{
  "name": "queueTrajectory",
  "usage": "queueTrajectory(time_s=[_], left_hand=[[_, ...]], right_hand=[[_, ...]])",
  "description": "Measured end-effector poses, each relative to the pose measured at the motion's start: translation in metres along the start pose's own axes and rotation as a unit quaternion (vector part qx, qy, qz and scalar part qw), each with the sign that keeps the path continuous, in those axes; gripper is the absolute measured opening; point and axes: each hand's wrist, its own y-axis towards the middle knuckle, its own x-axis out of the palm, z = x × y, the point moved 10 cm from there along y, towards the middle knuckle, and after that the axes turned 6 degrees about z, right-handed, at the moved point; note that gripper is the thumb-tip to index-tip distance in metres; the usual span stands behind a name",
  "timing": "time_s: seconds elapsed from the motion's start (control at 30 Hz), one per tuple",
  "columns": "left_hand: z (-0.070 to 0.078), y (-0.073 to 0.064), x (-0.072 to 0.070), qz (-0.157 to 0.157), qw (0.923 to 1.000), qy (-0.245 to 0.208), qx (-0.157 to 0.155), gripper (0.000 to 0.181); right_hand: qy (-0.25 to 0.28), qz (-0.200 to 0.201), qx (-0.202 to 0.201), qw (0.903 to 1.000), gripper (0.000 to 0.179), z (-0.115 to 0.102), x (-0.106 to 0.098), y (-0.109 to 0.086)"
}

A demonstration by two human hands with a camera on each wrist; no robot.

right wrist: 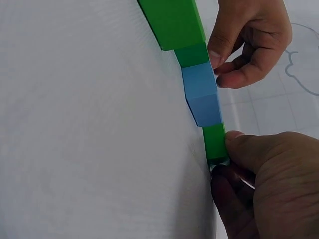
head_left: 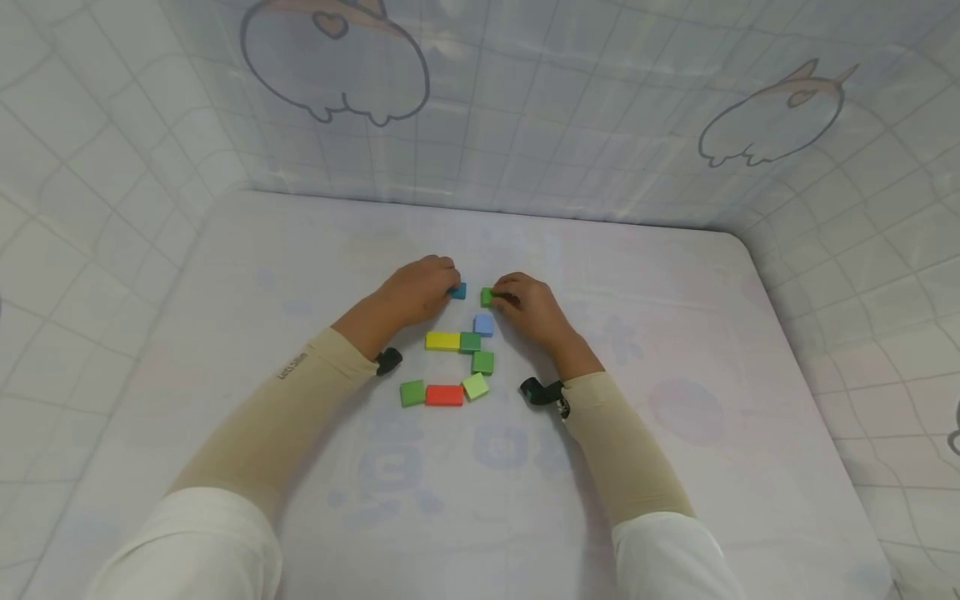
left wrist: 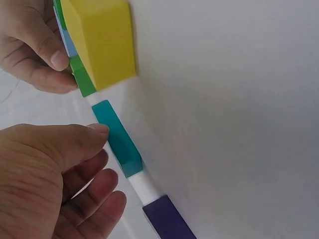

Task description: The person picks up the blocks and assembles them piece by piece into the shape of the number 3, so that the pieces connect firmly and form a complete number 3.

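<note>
At the far side of the block layout, my left hand (head_left: pixel 422 290) is at a teal block (left wrist: pixel 117 139), thumb tip on its side and fingers curled below. A dark purple block (left wrist: pixel 169 219) lies further along in the left wrist view; the hand hides it in the head view. My right hand (head_left: pixel 531 310) pinches a green block (head_left: pixel 487 297) between thumb and fingers, a short gap from the teal one. Just nearer sits a light blue block (head_left: pixel 483 325), close to the right fingertips.
Nearer me, a yellow block (head_left: pixel 442 341) adjoins a dark green block (head_left: pixel 470 342), with a green block (head_left: pixel 483 362) below. A bottom row has a green block (head_left: pixel 412 393), a red block (head_left: pixel 444 395) and a tilted lime block (head_left: pixel 476 386). Patterned curtains (head_left: pixel 525 108) surround the white table (head_left: pixel 660 292).
</note>
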Motion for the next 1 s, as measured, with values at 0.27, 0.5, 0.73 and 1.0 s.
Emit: queueTrajectory(time_s=[0.27,0.5,0.73,1.0], left_hand=[[0.013,0.003,0.001,0.016,0.9994,-0.002,0.032,0.021],[0.018,0.002,-0.002,0.023,0.9991,-0.009,0.035,0.024],[0.020,0.005,0.004,0.008,0.9995,0.011,0.027,0.024],[0.034,0.008,0.009,0.002,0.9979,-0.019,0.062,0.024]], right_hand=[[0.011,-0.009,-0.013,0.9998,0.025,-0.003,0.000,-0.002],[0.018,-0.010,-0.022,0.9996,0.024,-0.003,0.002,-0.003],[0.011,-0.011,-0.052,0.9985,0.023,-0.005,0.004,-0.004],[0.018,-0.008,-0.067,0.9976,0.023,-0.005,0.004,-0.007]])
